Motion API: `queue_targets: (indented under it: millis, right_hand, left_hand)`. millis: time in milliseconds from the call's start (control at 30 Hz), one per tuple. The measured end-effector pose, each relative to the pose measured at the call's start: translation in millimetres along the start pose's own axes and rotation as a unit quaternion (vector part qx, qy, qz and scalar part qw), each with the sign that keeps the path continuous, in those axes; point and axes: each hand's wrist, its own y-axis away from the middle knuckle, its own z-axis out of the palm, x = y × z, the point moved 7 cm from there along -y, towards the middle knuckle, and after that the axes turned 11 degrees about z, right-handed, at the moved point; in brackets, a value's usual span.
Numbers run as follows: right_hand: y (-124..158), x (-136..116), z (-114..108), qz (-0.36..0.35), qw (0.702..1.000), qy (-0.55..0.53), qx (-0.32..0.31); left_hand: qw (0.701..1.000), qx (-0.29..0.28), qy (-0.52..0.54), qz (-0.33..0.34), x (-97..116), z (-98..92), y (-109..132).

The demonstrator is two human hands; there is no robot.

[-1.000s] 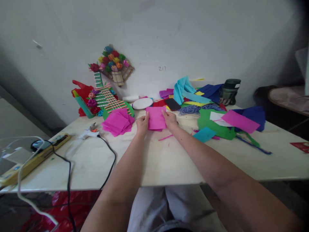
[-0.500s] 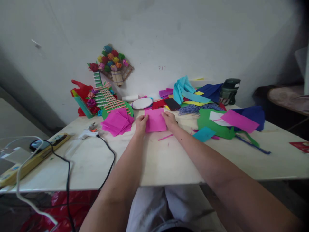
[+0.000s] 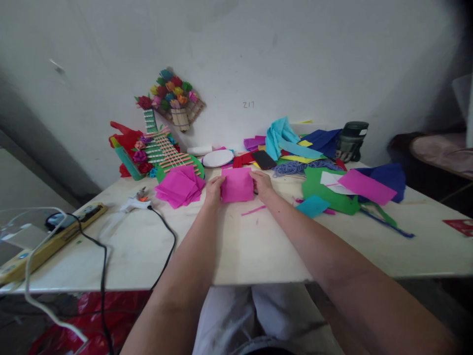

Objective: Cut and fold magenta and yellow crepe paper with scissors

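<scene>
A square pink paper sheet [image 3: 237,185] lies on the pale table [image 3: 236,246] in front of me. My left hand [image 3: 214,190] pinches its left edge and my right hand [image 3: 262,183] grips its right edge, fingers closed on the paper. Just left of my left hand sits a fanned stack of pink squares [image 3: 179,186]. A thin pink paper strip [image 3: 253,210] lies on the table just below my right wrist.
A glue gun [image 3: 135,203] with a black cord [image 3: 166,251] lies at the left, beside a yellow power strip [image 3: 55,241]. Paper flower crafts [image 3: 162,133] lean on the wall. A white disc [image 3: 218,158], a phone [image 3: 263,159], coloured paper scraps [image 3: 332,185] and a dark jar [image 3: 351,140] fill the back right.
The pink sheet has come down from a raised tilt to lie lower and flatter on the table, with both hands sliding slightly toward me along its side edges.
</scene>
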Motion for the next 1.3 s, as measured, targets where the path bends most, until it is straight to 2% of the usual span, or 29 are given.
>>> queue_targets:
  millis: [167,267,367,500,633,800,933,1067,1133,1300]
  right_hand:
    - [3,0,1,0.026,0.999,-0.018,-0.003]
    - [2,-2,0,0.004,1.000,0.013,0.011]
    - [0,-4,-1,-0.032,0.997,0.057,0.033]
    - [-3,-3,-3,-0.044,0.995,0.078,0.046]
    - [-7,-2,-6,-0.040,0.994,0.084,0.060]
    - [-9,-3,-12,-0.049,0.989,0.112,0.087]
    - [-11,-6,-13,-0.077,0.981,0.146,0.100]
    - [-13,-6,-13,-0.106,0.975,0.165,0.100]
    - [-13,-6,-13,-0.114,0.974,0.167,0.099]
    - [-10,-4,-12,-0.083,0.983,0.142,0.083]
  left_hand:
    - [0.999,-0.005,0.031,-0.015,-2,1.3,-1]
    - [0.999,-0.017,0.040,-0.021,-2,4.0,1]
    - [0.997,-0.055,0.043,-0.021,-1,9.8,5]
    - [0.993,-0.098,0.068,-0.011,3,16.2,8]
    - [0.994,-0.110,0.021,0.006,9,15.8,10]
    - [0.988,-0.150,-0.015,0.022,13,21.3,11]
    - [0.988,-0.155,-0.026,0.009,7,23.2,10]
    - [0.981,-0.194,-0.012,-0.011,0,28.6,11]
    - [0.982,-0.187,-0.010,0.003,0,27.0,9]
    - [0.994,-0.098,0.002,0.042,3,12.0,-2]
